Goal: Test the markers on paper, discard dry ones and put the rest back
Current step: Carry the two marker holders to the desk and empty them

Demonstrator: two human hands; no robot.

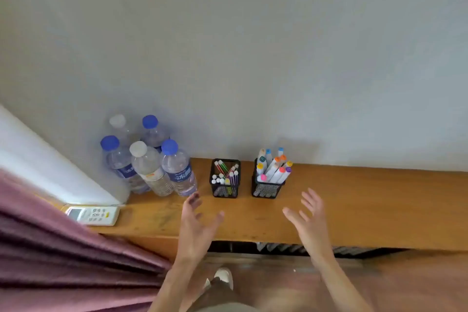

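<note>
Two black mesh pen holders stand on a wooden shelf (367,205) against the wall. The left holder (224,191) contains several thin pens with white and coloured caps. The right holder (266,190) is filled with several thick white markers (274,170) with coloured caps. My left hand (197,223) hovers open over the shelf, in front of and slightly left of the left holder. In front of and to the right of the right holder, my right hand (309,220) is raised with fingers spread. Neither hand touches anything. No paper is in view.
Several water bottles (152,159) with blue and white caps cluster at the shelf's left end by the wall. A white remote control (93,215) lies at the front left. A pink curtain (63,261) hangs at the lower left. The floor and my shoe (224,277) are below.
</note>
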